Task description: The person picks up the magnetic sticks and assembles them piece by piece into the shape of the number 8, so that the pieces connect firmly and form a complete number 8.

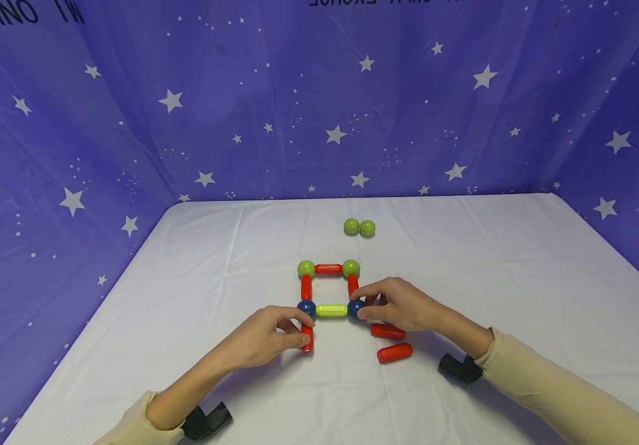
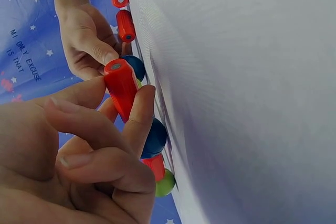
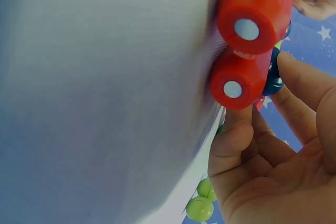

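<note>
A square of magnetic rods and balls lies on the white cloth. Its far corners are a left green ball and a right green ball; its near corners are a left blue ball and a right blue ball. Red rods form three sides, and a yellow-green rod joins the blue balls. My left hand pinches another red rod that extends toward me from the left blue ball. The right blue ball is held between the thumb and fingers of my right hand.
Two loose red rods, a farther rod and a nearer rod, lie beneath and near my right hand. Beyond the square sit two green balls side by side. A purple star-patterned curtain surrounds the table.
</note>
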Demonstrator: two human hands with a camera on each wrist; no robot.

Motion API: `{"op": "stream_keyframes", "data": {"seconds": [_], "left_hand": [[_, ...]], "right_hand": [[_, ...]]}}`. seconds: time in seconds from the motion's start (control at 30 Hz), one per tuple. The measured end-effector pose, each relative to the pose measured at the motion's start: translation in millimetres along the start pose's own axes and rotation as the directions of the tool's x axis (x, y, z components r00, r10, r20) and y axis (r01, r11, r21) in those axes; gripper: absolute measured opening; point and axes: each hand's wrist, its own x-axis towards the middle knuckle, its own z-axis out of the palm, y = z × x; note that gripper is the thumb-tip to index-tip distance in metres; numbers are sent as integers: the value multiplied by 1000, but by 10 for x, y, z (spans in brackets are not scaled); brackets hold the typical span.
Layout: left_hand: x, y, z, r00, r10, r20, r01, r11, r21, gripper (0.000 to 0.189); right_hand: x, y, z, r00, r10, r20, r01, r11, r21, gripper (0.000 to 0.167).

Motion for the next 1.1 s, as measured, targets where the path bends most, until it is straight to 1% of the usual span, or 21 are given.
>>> {"op": "stream_keyframes", "data": {"seconds": [0.8, 0.9, 0.97, 1.03, 1.1], "left_hand": [[15, -29, -18, 999, 36, 23, -36, 999, 15, 21], [21, -23, -70, 998, 43, 37, -44, 998, 36, 22], [44, -11, -140, 998, 54, 43, -56, 997, 47, 24], [95, 11, -235, 997, 73, 39, -75, 996, 49, 24], [178, 50, -345, 995, 94, 14, -95, 995, 44, 25]], "right_hand": [[1, 5, 7, 1000, 5, -4, -6, 1000, -5, 32], [3, 15, 7, 1000, 7, -1, -7, 1000, -4, 32], [6, 14, 7, 1000, 6, 0, -6, 1000, -3, 32], [9, 10, 4, 1000, 3, -1, -3, 1000, -1, 31], [9, 3, 3, 1000, 3, -2, -3, 1000, 0, 31]]}}
